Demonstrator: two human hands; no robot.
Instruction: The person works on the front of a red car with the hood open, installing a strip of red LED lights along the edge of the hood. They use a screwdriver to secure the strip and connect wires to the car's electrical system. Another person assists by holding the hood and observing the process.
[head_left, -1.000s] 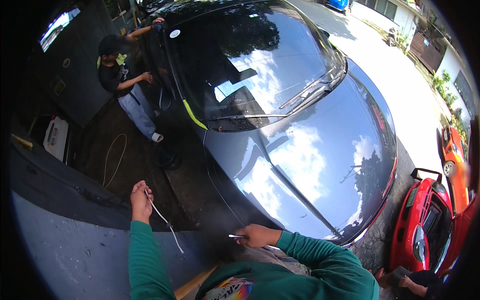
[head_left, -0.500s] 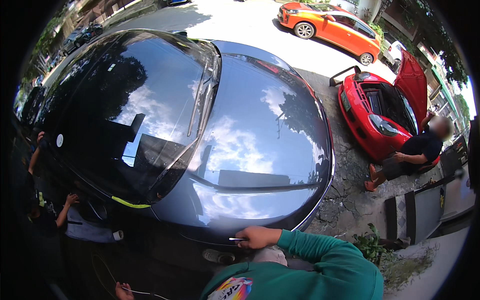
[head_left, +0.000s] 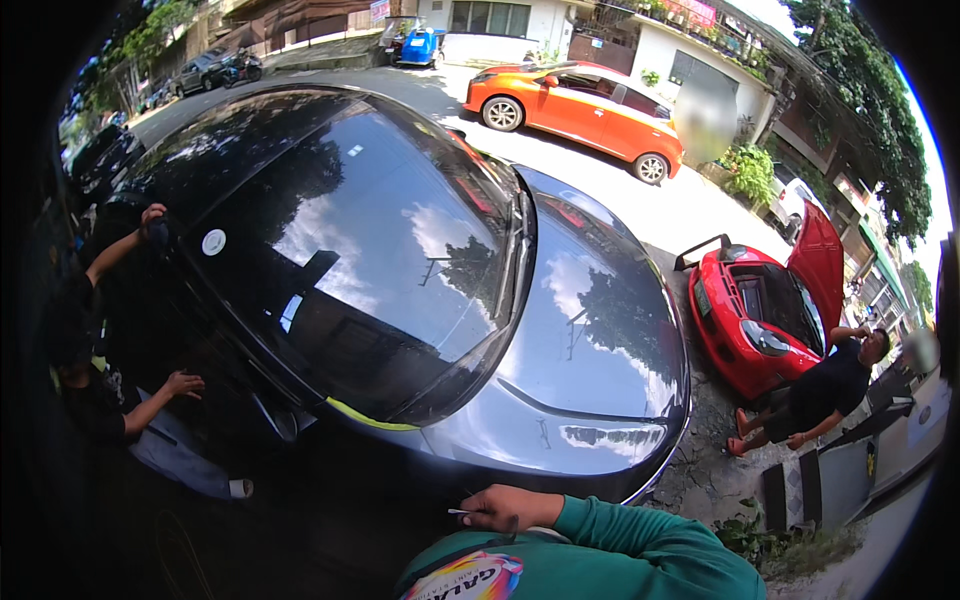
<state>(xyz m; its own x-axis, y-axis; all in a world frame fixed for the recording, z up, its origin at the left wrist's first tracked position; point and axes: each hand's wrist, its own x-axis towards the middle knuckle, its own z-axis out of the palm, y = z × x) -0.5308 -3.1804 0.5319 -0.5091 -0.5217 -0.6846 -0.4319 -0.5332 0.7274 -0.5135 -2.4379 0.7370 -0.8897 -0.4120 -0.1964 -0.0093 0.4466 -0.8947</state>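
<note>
My right hand [head_left: 494,508], coming out of a green sleeve, is closed on a slim tool with a pale, shiny tip [head_left: 458,512]. Its tip points left, past the fingers; the rest is hidden in my grip, so I cannot tell its kind. The hand is just in front of the near side of a dark, glossy car [head_left: 590,345], close to its front fender. I cannot tell whether it touches the bodywork. Along the lower corner of the windshield [head_left: 400,270] runs a yellow-green strip [head_left: 370,414]. My left hand is out of view.
Two people in dark clothes stand at the car's left side, one hand [head_left: 184,384] near the door mirror [head_left: 272,418]. At right, a person [head_left: 832,385] stands by a red car [head_left: 745,320] with a raised lid. An orange car [head_left: 575,115] is parked across the road.
The view has tilted up and shifted. My left hand, which held a thin pale cord or rod at the lower left, has left the picture. My right hand keeps its hold on the tool.
</note>
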